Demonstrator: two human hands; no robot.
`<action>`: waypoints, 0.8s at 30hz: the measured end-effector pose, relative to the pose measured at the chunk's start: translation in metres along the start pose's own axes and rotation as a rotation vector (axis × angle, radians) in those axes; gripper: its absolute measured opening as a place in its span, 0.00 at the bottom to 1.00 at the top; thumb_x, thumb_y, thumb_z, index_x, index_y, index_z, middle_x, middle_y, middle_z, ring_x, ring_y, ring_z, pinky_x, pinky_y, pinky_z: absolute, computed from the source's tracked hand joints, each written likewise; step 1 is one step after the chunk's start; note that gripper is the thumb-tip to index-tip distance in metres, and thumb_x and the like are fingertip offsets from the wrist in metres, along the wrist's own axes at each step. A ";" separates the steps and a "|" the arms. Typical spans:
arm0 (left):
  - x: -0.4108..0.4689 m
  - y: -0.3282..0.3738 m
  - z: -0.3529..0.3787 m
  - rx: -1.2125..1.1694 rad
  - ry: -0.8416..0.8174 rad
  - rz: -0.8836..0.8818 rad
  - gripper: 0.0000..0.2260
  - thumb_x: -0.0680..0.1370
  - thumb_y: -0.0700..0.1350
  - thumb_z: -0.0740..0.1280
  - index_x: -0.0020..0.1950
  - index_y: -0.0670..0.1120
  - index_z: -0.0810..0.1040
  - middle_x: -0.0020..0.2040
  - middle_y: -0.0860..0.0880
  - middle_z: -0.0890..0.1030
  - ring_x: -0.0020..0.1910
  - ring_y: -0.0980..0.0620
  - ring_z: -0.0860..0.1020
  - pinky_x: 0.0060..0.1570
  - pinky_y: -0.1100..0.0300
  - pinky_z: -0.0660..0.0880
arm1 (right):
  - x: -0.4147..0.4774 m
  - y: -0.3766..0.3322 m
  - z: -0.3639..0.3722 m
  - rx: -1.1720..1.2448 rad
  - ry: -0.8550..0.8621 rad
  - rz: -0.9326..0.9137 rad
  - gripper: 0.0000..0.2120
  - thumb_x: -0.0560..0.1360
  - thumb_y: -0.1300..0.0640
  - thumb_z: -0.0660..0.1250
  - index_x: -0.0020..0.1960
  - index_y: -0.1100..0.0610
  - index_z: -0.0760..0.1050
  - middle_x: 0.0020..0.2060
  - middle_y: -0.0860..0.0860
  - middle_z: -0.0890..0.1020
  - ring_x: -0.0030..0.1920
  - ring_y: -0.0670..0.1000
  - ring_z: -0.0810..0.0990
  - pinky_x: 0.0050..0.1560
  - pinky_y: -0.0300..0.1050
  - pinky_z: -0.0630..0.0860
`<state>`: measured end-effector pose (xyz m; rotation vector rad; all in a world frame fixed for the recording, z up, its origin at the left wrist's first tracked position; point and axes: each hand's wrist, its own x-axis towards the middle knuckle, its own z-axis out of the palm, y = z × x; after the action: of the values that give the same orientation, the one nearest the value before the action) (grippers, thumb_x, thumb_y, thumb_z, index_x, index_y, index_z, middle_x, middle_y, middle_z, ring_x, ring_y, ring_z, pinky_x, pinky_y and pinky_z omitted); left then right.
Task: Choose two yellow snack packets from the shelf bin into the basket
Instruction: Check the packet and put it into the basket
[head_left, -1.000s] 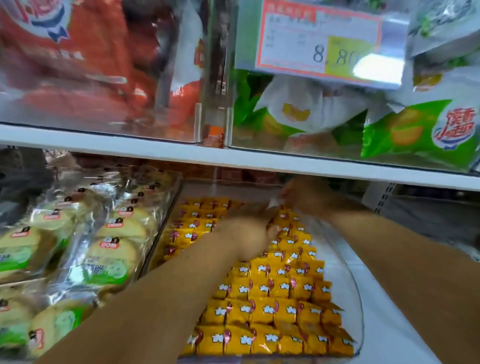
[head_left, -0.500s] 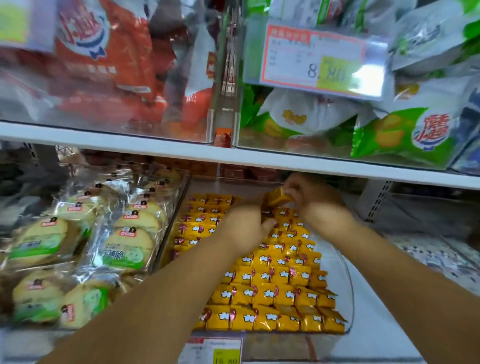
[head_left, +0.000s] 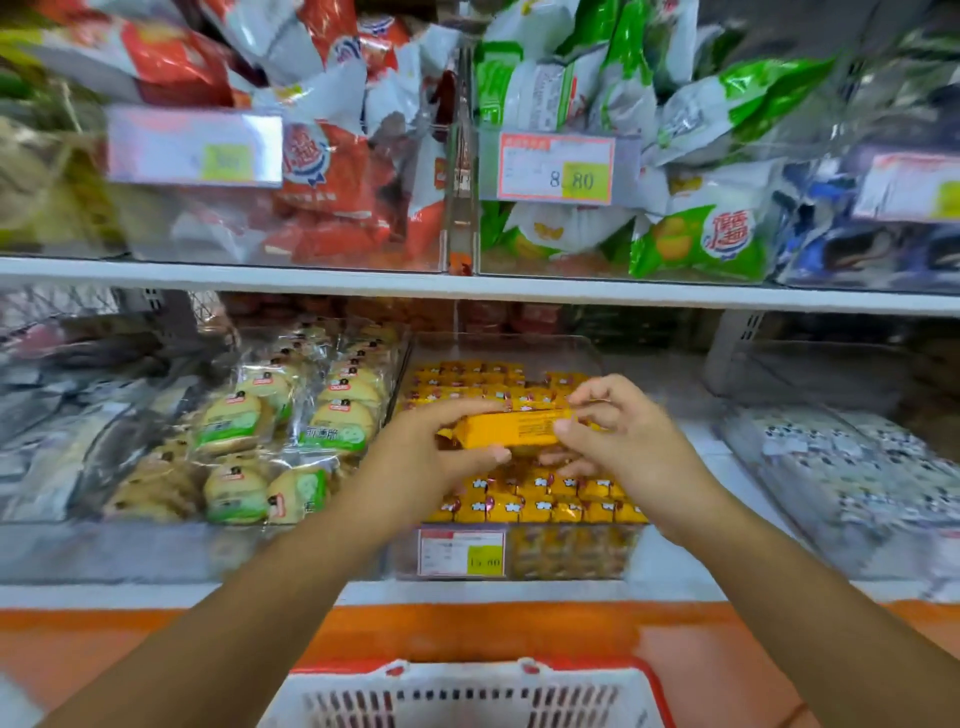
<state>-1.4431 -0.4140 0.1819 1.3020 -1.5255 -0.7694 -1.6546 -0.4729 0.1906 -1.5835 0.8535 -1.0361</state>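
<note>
The left hand (head_left: 441, 460) and the right hand (head_left: 636, 441) both grip one yellow packet (head_left: 514, 428). The left thumb and fingers curl round its left end. The right fingers pinch its right end. The packet lies flat between them, up in the air over the bin (head_left: 519, 344). It is hard to tell if a second one hides under it.

Rows of more yellow packets (head_left: 540, 501) fill the bin below. Green cakes (head_left: 234, 426) sit in the bin to the left. The basket (head_left: 467, 701) is near, low down, well apart from the hands.

The wrap looks shiny and slick. If one hand lets go too soon, the packet may slip and drop back in the bin. If it is let go too far out, it may miss the basket and hit the floor.
</note>
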 end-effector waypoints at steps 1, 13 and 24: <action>-0.006 0.001 -0.002 -0.149 -0.006 -0.044 0.15 0.71 0.48 0.76 0.54 0.65 0.82 0.50 0.56 0.84 0.42 0.56 0.84 0.37 0.60 0.80 | -0.004 0.001 -0.001 0.034 0.008 0.020 0.11 0.74 0.61 0.72 0.53 0.55 0.73 0.51 0.56 0.84 0.44 0.58 0.87 0.44 0.48 0.84; -0.012 -0.013 -0.020 -0.639 -0.117 -0.145 0.18 0.75 0.40 0.68 0.65 0.48 0.79 0.61 0.43 0.83 0.59 0.42 0.82 0.51 0.60 0.81 | -0.008 0.012 -0.008 0.340 -0.076 0.050 0.14 0.70 0.59 0.69 0.55 0.63 0.79 0.56 0.55 0.85 0.57 0.56 0.84 0.51 0.42 0.81; -0.007 -0.020 -0.018 -0.462 -0.094 -0.182 0.18 0.78 0.49 0.64 0.68 0.52 0.76 0.64 0.50 0.82 0.59 0.48 0.82 0.54 0.56 0.81 | 0.003 0.020 -0.011 0.309 -0.042 0.131 0.23 0.70 0.58 0.70 0.62 0.64 0.76 0.54 0.59 0.85 0.53 0.58 0.85 0.54 0.46 0.81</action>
<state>-1.4192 -0.4102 0.1687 1.0735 -1.2114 -1.2320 -1.6640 -0.4838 0.1732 -1.2685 0.7189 -0.9851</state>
